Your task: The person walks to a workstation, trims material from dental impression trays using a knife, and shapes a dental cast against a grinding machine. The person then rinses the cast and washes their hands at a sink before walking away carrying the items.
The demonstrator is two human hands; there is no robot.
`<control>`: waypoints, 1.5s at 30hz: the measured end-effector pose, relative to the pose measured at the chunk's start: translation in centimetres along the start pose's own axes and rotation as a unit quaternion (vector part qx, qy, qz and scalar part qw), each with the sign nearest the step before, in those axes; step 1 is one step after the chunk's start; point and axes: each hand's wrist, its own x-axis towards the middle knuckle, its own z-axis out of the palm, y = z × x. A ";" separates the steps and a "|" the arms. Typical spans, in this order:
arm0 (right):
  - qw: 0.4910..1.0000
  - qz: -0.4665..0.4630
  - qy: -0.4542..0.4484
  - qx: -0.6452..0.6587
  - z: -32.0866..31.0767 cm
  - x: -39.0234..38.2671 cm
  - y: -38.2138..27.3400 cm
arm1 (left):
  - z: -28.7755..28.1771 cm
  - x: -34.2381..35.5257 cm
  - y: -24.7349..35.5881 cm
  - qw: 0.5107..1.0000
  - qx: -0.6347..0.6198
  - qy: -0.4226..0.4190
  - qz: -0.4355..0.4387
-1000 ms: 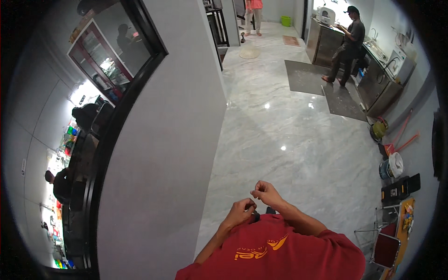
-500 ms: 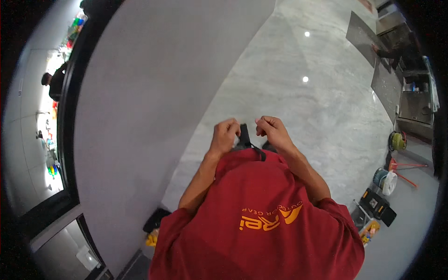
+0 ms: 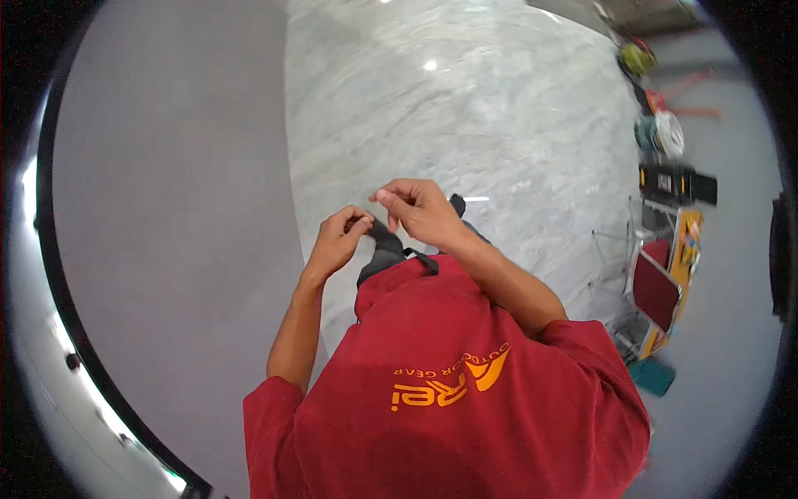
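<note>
In front of my waist, my left hand point(image 3: 338, 237) is raised with its fingers curled and thumb near the fingertips. Close to its right and slightly higher, my right hand point(image 3: 420, 209) has its fingers bent in, with the thumb against them. A gap lies between the two hands. Anything thin or small in either pinch is too fine to make out. Below them a black strap point(image 3: 422, 260) hangs at the hem of my red shirt point(image 3: 465, 333). Part of my dark trouser leg point(image 3: 382, 254) shows beneath the left hand.
A grey wall point(image 3: 174, 208) rises on my left beside the pale marbled floor point(image 3: 465, 116). Along the right stand a red-backed chair point(image 3: 655, 289), a yellow-edged table point(image 3: 687, 262), an open black case point(image 3: 675, 184), a white-and-teal tub point(image 3: 661, 135) and a red-legged stand point(image 3: 657, 101).
My view has turned to the right, bringing the chair and table into sight. Both hands have shifted leftward in the picture, and the right is now higher than the left.
</note>
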 end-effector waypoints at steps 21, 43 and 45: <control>0.877 -0.113 0.366 0.291 -45.6 -10.6 1.3 | 38.4 31.7 26.8 0.952 0.018 -0.293 0.086; 0.759 -0.206 0.510 0.349 -93.9 6.4 -15.6 | 62.2 83.9 60.2 0.801 0.234 -0.513 0.200; 0.797 -0.090 0.514 0.303 -99.3 8.3 -16.3 | 64.3 86.9 61.4 0.823 0.200 -0.498 0.185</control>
